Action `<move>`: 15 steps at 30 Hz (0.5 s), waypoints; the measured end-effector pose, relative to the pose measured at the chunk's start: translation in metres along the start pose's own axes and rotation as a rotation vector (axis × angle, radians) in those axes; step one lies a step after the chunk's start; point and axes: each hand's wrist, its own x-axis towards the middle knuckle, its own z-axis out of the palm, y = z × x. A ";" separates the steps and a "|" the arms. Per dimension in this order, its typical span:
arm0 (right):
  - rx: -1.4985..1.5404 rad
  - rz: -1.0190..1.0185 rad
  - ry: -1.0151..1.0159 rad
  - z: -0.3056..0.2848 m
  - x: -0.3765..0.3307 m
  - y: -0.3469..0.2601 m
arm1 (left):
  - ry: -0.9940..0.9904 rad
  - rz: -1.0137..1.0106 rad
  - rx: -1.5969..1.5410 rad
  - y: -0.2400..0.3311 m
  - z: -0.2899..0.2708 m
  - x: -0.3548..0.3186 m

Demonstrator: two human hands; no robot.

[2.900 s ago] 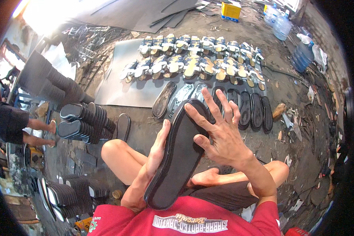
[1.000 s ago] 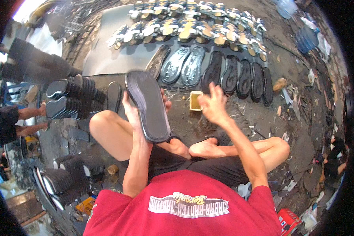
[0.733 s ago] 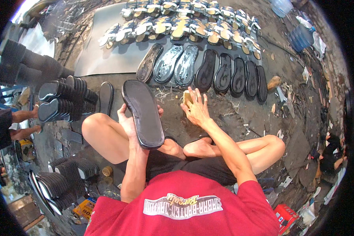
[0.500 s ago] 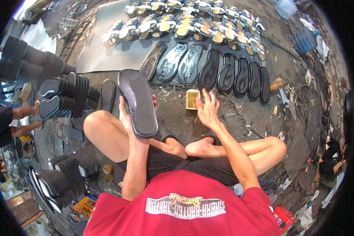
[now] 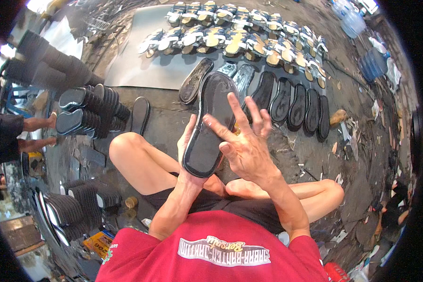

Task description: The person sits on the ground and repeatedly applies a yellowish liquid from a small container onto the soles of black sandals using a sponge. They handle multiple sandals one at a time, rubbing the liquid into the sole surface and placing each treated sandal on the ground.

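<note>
My left hand (image 5: pixel 193 180) supports a black shoe sole (image 5: pixel 203 149) from beneath, thumb along its left edge and the other fingers hidden under it. The sole is tilted, its flat inner face up, with a raised rim. Over its right side is my right hand (image 5: pixel 251 152), fingers spread apart. The index fingertip reaches the sole's face, with a pale wet smear on it. Just beyond lies a row of black soles (image 5: pixel 281 99), some with a glossy coating. The small yellowish container is almost wholly covered by my right hand.
Sandals with white straps (image 5: pixel 235 42) stand in rows on a grey sheet (image 5: pixel 127 70). Stacks of soles (image 5: pixel 75 123) rise at the left, near a person's legs (image 5: pixel 37 124). One single sole (image 5: pixel 140 115) lies beside them. Scraps litter the ground at the right, below blue water jugs (image 5: pixel 371 66).
My left hand has brought the sole rightward, in front of me. My right hand has come from the yellowish container to the sole, its index finger now at the surface.
</note>
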 end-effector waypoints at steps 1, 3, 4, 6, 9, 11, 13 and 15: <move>-0.176 -0.012 0.038 -0.003 0.001 -0.004 | 0.035 0.032 0.017 0.001 0.001 -0.002; -0.301 -0.060 -0.032 -0.008 -0.009 -0.018 | -0.167 0.028 -0.051 0.005 0.005 -0.005; -0.274 -0.147 -0.008 -0.011 -0.019 -0.023 | -0.207 0.059 0.005 0.005 0.017 -0.008; -0.209 -0.307 0.028 -0.019 -0.029 -0.029 | -0.129 -0.012 0.135 0.013 0.021 -0.007; -0.109 -0.076 0.038 -0.030 -0.006 -0.014 | -0.197 -0.047 -0.019 0.017 0.006 -0.008; -0.153 -0.023 -0.043 -0.024 0.010 0.006 | 0.082 -0.020 0.008 0.011 0.004 -0.011; -0.197 -0.073 -0.060 -0.016 0.008 0.012 | 0.071 0.006 0.044 0.010 0.016 -0.016; -0.257 -0.073 -0.109 -0.016 0.005 0.011 | 0.039 -0.084 0.016 0.015 0.016 -0.014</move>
